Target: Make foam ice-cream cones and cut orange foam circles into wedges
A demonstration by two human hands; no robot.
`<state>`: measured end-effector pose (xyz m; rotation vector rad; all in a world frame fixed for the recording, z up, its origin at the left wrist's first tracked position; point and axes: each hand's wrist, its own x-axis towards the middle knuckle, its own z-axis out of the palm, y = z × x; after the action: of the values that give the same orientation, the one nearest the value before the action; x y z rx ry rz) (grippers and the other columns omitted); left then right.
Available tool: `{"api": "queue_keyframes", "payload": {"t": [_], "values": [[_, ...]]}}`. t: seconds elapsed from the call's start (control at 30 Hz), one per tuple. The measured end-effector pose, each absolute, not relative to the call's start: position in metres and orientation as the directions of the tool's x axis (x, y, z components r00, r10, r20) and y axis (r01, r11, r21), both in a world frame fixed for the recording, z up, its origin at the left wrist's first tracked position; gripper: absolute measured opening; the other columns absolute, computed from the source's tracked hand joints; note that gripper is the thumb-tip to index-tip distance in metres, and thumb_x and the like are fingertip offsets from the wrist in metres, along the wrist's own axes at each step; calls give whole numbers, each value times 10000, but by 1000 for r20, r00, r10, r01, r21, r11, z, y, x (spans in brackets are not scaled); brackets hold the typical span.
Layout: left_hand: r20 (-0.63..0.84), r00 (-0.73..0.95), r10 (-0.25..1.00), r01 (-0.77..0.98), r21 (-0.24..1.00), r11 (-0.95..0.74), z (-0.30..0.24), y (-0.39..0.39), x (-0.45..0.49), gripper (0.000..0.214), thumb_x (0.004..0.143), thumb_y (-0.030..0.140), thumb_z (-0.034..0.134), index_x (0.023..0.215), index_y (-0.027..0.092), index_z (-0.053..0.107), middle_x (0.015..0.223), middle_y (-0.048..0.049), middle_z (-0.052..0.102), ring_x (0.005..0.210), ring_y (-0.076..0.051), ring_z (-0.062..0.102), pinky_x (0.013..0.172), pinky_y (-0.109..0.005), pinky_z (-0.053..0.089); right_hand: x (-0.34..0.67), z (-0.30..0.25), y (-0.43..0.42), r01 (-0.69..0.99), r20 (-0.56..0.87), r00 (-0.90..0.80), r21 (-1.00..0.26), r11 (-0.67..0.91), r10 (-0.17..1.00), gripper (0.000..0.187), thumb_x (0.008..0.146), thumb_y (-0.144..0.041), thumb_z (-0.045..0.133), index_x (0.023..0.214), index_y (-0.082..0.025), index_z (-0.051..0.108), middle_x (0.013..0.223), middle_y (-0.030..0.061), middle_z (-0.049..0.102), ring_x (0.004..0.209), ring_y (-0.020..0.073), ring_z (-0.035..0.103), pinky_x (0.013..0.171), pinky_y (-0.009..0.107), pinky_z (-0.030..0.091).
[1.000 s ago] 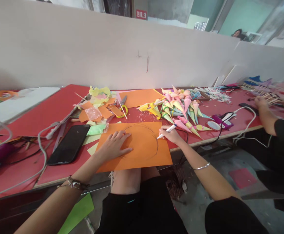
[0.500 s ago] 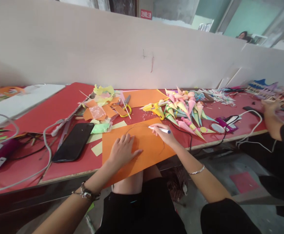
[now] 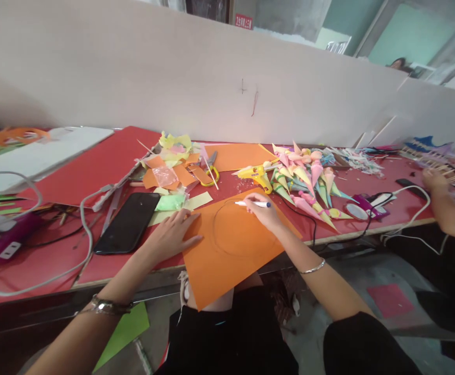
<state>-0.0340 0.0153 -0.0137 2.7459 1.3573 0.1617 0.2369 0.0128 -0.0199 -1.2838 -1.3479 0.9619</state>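
Note:
An orange sheet of paper (image 3: 243, 229) lies on the red table, its near corner hanging over the edge above my lap. A large, thin, dark round outline is drawn on it. My right hand (image 3: 261, 208) grips a white marker pen (image 3: 246, 203) with a dark blue end, its tip at the upper part of the outline. My left hand (image 3: 174, 232) rests with fingers apart at the sheet's left edge, partly on the paper. A black phone (image 3: 126, 224) lies just left of that hand, and a green packet (image 3: 170, 202) sits behind it.
Behind the sheet lie a yellow glue gun (image 3: 256, 176), yellow-handled scissors (image 3: 212, 174) and paper scraps. Several pastel paper cones (image 3: 305, 179) are piled to the right. White cables and a purple power strip (image 3: 6, 242) occupy the left. Another person's hand (image 3: 436, 182) works at far right.
My left hand has slid left, from the sheet's middle to its edge. The sheet has turned, and more of the round outline shows. My right hand still holds the marker pen.

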Motion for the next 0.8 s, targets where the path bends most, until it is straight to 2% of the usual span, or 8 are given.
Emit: {"api": "queue_keyframes", "payload": {"t": [0.17, 0.4, 0.5, 0.7, 0.8], "values": [[64, 599, 799, 791, 111, -602, -14, 13, -30, 542, 846, 516, 367, 1251, 173, 476, 1130, -127, 496, 1028, -270, 517, 897, -417, 413, 199, -20, 14, 144, 55, -135, -987, 75, 989, 187, 715, -384, 545, 679, -201, 559, 545, -35, 532, 484, 92, 477, 450, 201, 344], [60, 596, 800, 788, 145, -598, -12, 12, -31, 523, 836, 513, 385, 1265, 226, 474, 1125, -108, 492, 1003, -254, 517, 886, -408, 417, 193, -32, 18, 191, 68, -154, -977, 98, 986, 203, 736, -373, 525, 620, -206, 530, 547, -31, 540, 491, 94, 463, 472, 208, 335], [53, 598, 799, 788, 144, -599, -12, 12, -31, 537, 832, 516, 389, 1269, 215, 474, 1122, -110, 488, 992, -253, 520, 884, -405, 419, 195, -32, 19, 255, 110, -90, -958, 129, 990, 212, 750, -368, 517, 599, -219, 521, 558, -24, 543, 495, 104, 460, 469, 217, 329], [68, 591, 803, 792, 140, -595, -14, 13, -31, 528, 826, 520, 394, 1263, 237, 478, 1123, -101, 488, 973, -246, 526, 868, -397, 425, 201, -37, 26, 350, 172, 188, -932, 97, 967, 208, 764, -391, 488, 626, -236, 467, 597, -14, 554, 538, 130, 491, 485, 224, 358], [73, 591, 804, 792, 140, -595, -14, 13, -31, 533, 822, 526, 399, 1262, 235, 480, 1115, -101, 490, 974, -248, 526, 873, -401, 425, 202, -40, 27, 364, 200, 217, -925, 112, 955, 207, 767, -403, 486, 649, -233, 470, 615, -10, 553, 568, 136, 508, 513, 228, 381]]}}
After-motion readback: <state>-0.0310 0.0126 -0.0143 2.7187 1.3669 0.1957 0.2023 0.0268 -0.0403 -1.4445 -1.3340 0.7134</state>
